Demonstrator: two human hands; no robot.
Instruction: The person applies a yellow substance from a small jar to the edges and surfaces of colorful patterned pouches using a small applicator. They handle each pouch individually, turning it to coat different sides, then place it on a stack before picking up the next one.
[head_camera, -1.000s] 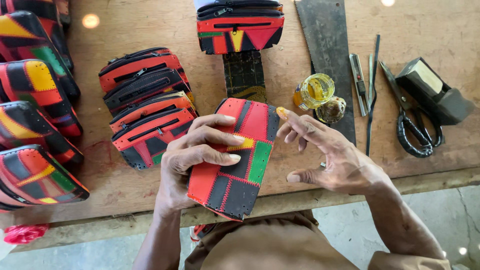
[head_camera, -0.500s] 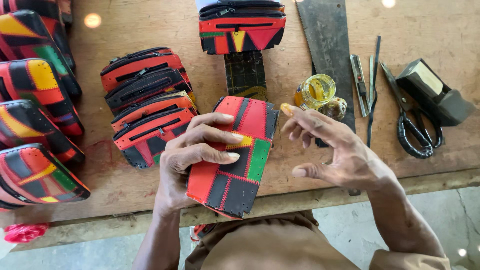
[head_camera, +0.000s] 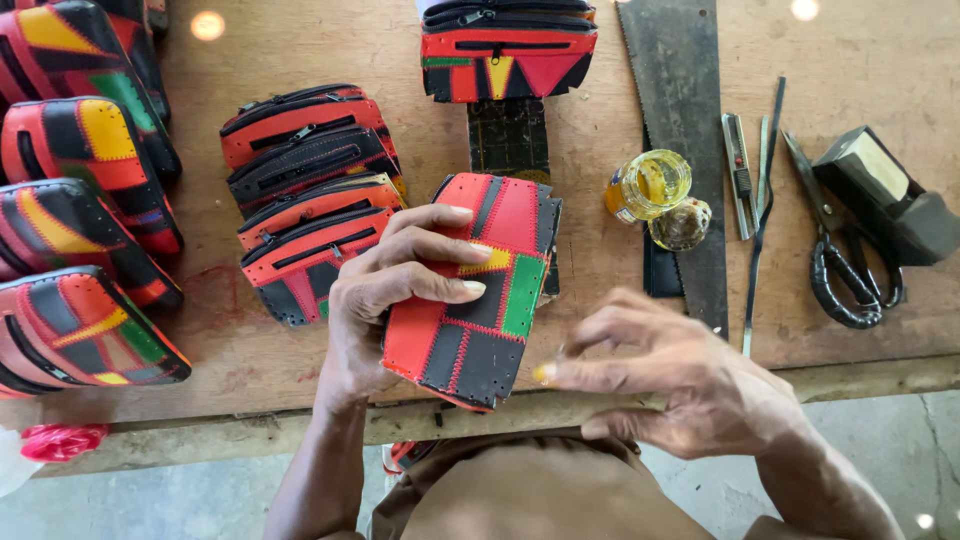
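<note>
Fingers of the left hand were curled over a flat patchwork leather panel of red, black, green and yellow pieces, pinning it near the bench's front edge. At four o'clock from it the right hand, blurred, hovered empty and half-spread, a yellowish smear on one fingertip. At one o'clock from the panel stood a small open glass jar of yellow liquid, its lid beside it. Probably the tacky fingertip could smudge the panel's face, or the panel could slip off the worn wooden bench if the grip eased.
</note>
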